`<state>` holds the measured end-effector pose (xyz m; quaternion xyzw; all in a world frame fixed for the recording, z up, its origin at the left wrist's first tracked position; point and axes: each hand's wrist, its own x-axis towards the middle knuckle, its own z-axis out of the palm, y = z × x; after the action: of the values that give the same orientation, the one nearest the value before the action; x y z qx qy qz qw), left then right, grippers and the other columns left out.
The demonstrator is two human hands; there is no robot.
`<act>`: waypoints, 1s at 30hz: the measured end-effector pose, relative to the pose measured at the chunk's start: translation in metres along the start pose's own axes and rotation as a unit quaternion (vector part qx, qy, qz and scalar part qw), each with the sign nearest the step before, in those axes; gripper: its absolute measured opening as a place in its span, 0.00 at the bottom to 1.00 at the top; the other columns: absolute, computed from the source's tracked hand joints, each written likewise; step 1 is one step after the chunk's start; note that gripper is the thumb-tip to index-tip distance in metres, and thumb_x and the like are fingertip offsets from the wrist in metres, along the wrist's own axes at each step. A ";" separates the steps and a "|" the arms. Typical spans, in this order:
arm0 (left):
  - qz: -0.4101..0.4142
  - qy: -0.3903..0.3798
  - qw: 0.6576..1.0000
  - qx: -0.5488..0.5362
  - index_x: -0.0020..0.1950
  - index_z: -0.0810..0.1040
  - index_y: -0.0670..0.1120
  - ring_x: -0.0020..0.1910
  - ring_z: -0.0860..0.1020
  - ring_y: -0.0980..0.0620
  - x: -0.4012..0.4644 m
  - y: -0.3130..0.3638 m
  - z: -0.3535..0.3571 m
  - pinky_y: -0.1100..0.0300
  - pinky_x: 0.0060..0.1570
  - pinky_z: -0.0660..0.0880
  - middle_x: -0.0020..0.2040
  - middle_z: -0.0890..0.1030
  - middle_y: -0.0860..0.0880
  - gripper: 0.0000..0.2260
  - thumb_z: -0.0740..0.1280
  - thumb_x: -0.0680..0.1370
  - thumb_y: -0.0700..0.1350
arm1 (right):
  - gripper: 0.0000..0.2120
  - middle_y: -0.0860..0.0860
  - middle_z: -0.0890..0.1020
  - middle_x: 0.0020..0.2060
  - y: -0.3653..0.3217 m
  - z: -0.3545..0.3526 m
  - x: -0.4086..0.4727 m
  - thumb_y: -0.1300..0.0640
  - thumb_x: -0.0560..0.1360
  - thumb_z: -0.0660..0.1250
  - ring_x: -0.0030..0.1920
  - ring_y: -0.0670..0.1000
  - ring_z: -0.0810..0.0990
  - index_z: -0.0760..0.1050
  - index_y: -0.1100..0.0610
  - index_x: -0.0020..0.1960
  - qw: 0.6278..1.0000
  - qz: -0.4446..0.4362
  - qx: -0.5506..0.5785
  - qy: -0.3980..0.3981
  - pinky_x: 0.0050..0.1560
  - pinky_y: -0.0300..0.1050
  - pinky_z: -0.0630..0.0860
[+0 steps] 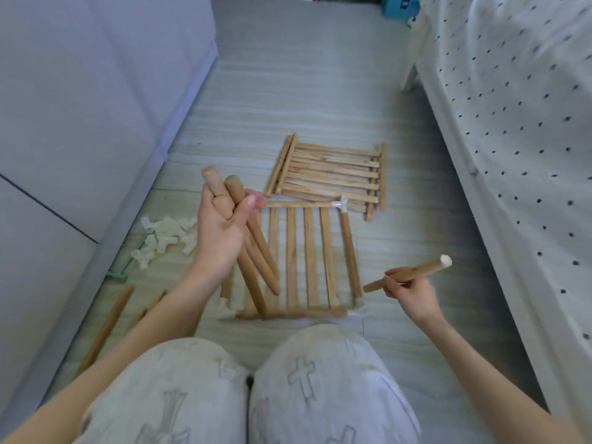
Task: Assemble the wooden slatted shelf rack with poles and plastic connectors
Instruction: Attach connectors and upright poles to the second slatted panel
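The left hand gripped a bundle of short poles above the slatted panel lying on the floor. The right hand pinched a single pole. More panels lay stacked beyond, plastic connectors to the left

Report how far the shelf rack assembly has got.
Done: one connector joins poles at the near slatted panel. In hand: left hand grips a pole bundle; right hand holds one pole. Left: stacked panels and loose connectors unused.
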<state>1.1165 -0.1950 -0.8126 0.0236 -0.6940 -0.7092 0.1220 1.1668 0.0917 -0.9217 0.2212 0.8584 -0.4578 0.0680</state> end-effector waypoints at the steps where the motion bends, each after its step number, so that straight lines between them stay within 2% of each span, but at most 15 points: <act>1: 0.000 -0.003 1.000 0.002 0.55 0.64 0.40 0.46 0.82 0.52 -0.003 0.000 0.000 0.56 0.53 0.78 0.45 0.81 0.46 0.10 0.63 0.78 0.33 | 0.10 0.53 0.82 0.34 0.006 0.000 -0.002 0.59 0.74 0.66 0.42 0.53 0.81 0.76 0.47 0.37 1.000 0.007 -0.007 0.002 0.46 0.46 0.74; 3: 0.001 -0.003 1.000 0.021 0.56 0.66 0.39 0.49 0.82 0.49 -0.006 0.001 -0.002 0.54 0.55 0.77 0.48 0.81 0.44 0.08 0.62 0.78 0.33 | 0.08 0.51 0.82 0.33 0.019 0.002 -0.004 0.58 0.75 0.66 0.42 0.52 0.81 0.77 0.49 0.38 1.000 0.019 -0.023 -0.004 0.40 0.41 0.70; 7: 0.000 -0.006 0.998 0.060 0.60 0.67 0.31 0.53 0.81 0.51 -0.008 0.001 -0.004 0.54 0.59 0.75 0.52 0.81 0.44 0.12 0.62 0.78 0.34 | 0.04 0.51 0.82 0.35 0.038 0.009 -0.007 0.58 0.75 0.65 0.44 0.52 0.79 0.77 0.52 0.44 0.999 0.022 -0.038 -0.018 0.42 0.40 0.67; 10: -0.005 -0.003 0.998 0.063 0.58 0.67 0.36 0.54 0.81 0.48 -0.010 -0.001 -0.005 0.48 0.61 0.73 0.52 0.81 0.43 0.09 0.62 0.78 0.33 | 0.04 0.49 0.80 0.35 0.041 0.010 -0.006 0.58 0.75 0.65 0.44 0.52 0.78 0.78 0.53 0.44 0.998 0.002 -0.057 -0.014 0.41 0.39 0.65; 13: -0.014 -0.003 0.998 0.063 0.56 0.67 0.40 0.54 0.81 0.48 -0.013 -0.006 -0.007 0.46 0.62 0.72 0.51 0.81 0.45 0.09 0.62 0.78 0.33 | 0.05 0.48 0.80 0.37 0.042 0.014 -0.009 0.58 0.76 0.66 0.47 0.54 0.79 0.80 0.57 0.48 0.991 -0.048 -0.126 -0.021 0.41 0.37 0.65; 17: -0.031 0.005 0.998 0.063 0.53 0.69 0.44 0.54 0.81 0.49 -0.016 -0.011 -0.014 0.43 0.62 0.72 0.50 0.82 0.48 0.08 0.62 0.78 0.34 | 0.10 0.52 0.83 0.52 0.046 0.024 -0.009 0.59 0.76 0.64 0.53 0.55 0.80 0.80 0.61 0.53 0.974 -0.096 -0.195 -0.057 0.47 0.37 0.69; 21: -0.034 0.013 0.998 0.053 0.49 0.70 0.50 0.54 0.81 0.47 -0.017 -0.009 -0.016 0.42 0.61 0.72 0.49 0.81 0.47 0.11 0.62 0.78 0.33 | 0.11 0.51 0.81 0.56 0.053 0.030 -0.007 0.57 0.77 0.63 0.54 0.54 0.80 0.80 0.59 0.55 0.965 -0.106 -0.220 -0.098 0.51 0.38 0.70; 26: -0.042 0.006 0.998 0.049 0.49 0.69 0.50 0.54 0.81 0.48 -0.020 -0.011 -0.018 0.44 0.62 0.73 0.50 0.82 0.48 0.11 0.62 0.78 0.33 | 0.09 0.56 0.83 0.50 0.051 0.024 0.004 0.57 0.77 0.65 0.55 0.58 0.78 0.80 0.60 0.52 0.984 -0.030 -0.165 -0.066 0.46 0.39 0.67; 28: -0.044 0.003 0.998 0.042 0.49 0.69 0.50 0.54 0.81 0.48 -0.020 -0.012 -0.017 0.46 0.62 0.73 0.50 0.82 0.48 0.11 0.62 0.78 0.33 | 0.09 0.55 0.83 0.47 0.054 0.023 0.004 0.57 0.77 0.66 0.55 0.57 0.77 0.80 0.60 0.51 0.986 -0.018 -0.155 -0.062 0.46 0.39 0.67; 30: -0.051 0.002 0.998 0.035 0.49 0.70 0.49 0.55 0.80 0.47 -0.020 -0.013 -0.017 0.47 0.63 0.72 0.50 0.81 0.46 0.11 0.62 0.78 0.33 | 0.08 0.52 0.81 0.40 0.060 0.025 0.002 0.56 0.77 0.65 0.53 0.56 0.78 0.81 0.59 0.47 0.989 0.001 -0.140 -0.054 0.44 0.39 0.67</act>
<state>1.1377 -0.2070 -0.8292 0.0651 -0.7161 -0.6896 0.0860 1.1897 0.1007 -0.9826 0.1856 0.9088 -0.3442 0.1455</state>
